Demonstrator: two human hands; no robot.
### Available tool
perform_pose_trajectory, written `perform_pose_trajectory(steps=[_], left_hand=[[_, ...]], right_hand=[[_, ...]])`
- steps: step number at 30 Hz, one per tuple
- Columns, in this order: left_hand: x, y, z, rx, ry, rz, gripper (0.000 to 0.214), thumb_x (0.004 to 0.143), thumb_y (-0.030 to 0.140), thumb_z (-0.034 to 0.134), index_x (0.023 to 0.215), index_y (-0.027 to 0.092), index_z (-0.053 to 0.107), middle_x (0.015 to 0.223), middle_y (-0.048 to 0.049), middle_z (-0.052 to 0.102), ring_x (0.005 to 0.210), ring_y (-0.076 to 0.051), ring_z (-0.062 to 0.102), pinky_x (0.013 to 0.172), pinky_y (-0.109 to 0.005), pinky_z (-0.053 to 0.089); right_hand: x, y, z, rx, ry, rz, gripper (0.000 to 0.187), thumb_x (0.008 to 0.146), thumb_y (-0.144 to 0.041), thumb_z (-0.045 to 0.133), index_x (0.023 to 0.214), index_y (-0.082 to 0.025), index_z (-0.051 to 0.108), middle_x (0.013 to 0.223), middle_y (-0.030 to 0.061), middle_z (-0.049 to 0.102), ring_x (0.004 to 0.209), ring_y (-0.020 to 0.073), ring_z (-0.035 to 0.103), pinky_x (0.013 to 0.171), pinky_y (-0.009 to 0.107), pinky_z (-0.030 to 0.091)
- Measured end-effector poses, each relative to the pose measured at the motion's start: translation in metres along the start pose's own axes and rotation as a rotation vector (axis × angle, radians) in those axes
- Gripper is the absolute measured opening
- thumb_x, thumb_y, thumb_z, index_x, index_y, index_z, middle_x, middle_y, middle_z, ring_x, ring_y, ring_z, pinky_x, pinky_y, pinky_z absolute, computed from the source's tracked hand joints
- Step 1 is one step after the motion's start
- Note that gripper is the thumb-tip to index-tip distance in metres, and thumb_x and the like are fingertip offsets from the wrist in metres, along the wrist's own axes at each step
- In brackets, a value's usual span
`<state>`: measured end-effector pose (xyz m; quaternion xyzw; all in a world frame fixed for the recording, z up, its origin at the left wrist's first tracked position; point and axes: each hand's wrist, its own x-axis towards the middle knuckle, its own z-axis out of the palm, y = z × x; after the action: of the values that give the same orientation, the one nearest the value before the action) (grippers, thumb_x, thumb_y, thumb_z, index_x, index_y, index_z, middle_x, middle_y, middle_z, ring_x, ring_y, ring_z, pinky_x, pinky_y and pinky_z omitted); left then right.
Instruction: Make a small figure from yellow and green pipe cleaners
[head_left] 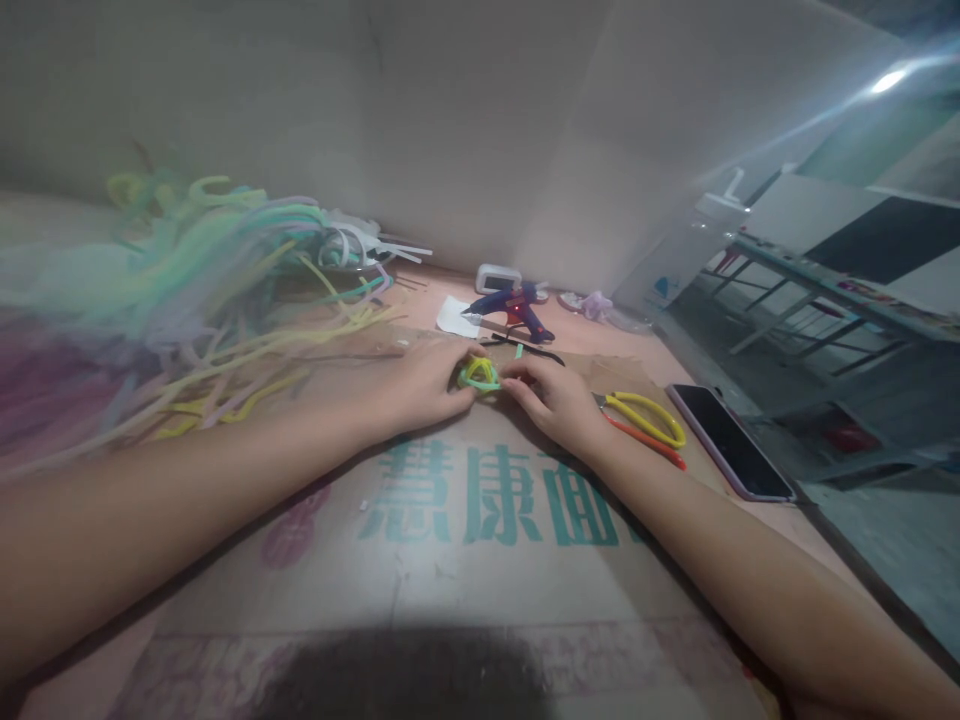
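My left hand and my right hand meet over a flattened cardboard sheet printed with green characters. Between their fingertips sits a small twisted loop of yellow and green pipe cleaner. Both hands pinch it from opposite sides, fingers closed on it. A short green end sticks up just beyond my right fingers.
A big loose heap of pastel pipe cleaners lies at the left. A blue glue gun rests behind the hands by a white paper scrap. Yellow-handled scissors and a phone lie at right, near the table edge.
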<state>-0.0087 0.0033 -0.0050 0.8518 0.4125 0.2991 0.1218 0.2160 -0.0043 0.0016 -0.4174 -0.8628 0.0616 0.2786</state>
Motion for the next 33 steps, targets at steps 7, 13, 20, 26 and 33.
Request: perform_pose_trajectory(steps=[7,13,20,26,33], left_hand=[[-0.0008,-0.0016,0.0003,-0.02,-0.022,0.057,0.037,0.078,0.024,0.055,0.114,0.019,0.061,0.111,-0.008,0.069,0.104,-0.027,0.064,0.09,-0.04,0.049],[-0.0005,-0.0021,0.0015,-0.024,0.024,-0.005,0.038,0.077,0.024,0.055,0.114,0.016,0.06,0.112,-0.0105,0.069,0.105,-0.029,0.063,0.092,-0.043,0.049],[0.0003,0.0005,-0.0016,-0.023,0.065,-0.103,0.041,0.079,0.026,0.056,0.119,0.016,0.058,0.118,-0.0111,0.068,0.11,-0.03,0.063,0.095,-0.044,0.049],[-0.0004,0.0007,-0.0011,-0.031,0.076,-0.09,0.038,0.079,0.025,0.056,0.116,0.018,0.059,0.114,-0.0092,0.069,0.109,-0.029,0.063,0.094,-0.043,0.049],[-0.0007,-0.0018,0.0007,-0.029,0.067,-0.068,0.037,0.078,0.024,0.056,0.115,0.018,0.059,0.113,-0.0089,0.069,0.107,-0.028,0.064,0.092,-0.042,0.049]], right_hand=[[0.0004,0.0014,0.0013,-0.042,0.002,0.023,0.018,0.095,-0.029,0.056,0.105,-0.021,0.069,0.094,0.0059,0.074,0.085,0.0217,0.065,0.077,0.033,0.047],[-0.0002,0.0019,-0.0006,0.012,0.114,-0.093,0.019,0.099,-0.029,0.049,0.102,-0.02,0.066,0.097,0.0077,0.071,0.085,0.0203,0.064,0.078,0.033,0.048],[-0.0035,-0.003,-0.0038,-0.094,0.242,-0.205,0.022,0.098,-0.03,0.051,0.104,-0.019,0.069,0.08,0.0061,0.066,0.073,0.0186,0.06,0.068,0.031,0.044],[-0.0043,-0.0028,-0.0012,-0.18,0.075,-0.124,0.029,0.098,-0.035,0.052,0.113,-0.018,0.071,0.075,0.0046,0.071,0.07,0.0188,0.06,0.069,0.03,0.04],[-0.0004,-0.0032,-0.0017,-0.187,0.011,-0.098,0.029,0.099,-0.038,0.052,0.109,-0.02,0.072,0.079,0.0054,0.072,0.074,0.0201,0.061,0.074,0.032,0.039]])
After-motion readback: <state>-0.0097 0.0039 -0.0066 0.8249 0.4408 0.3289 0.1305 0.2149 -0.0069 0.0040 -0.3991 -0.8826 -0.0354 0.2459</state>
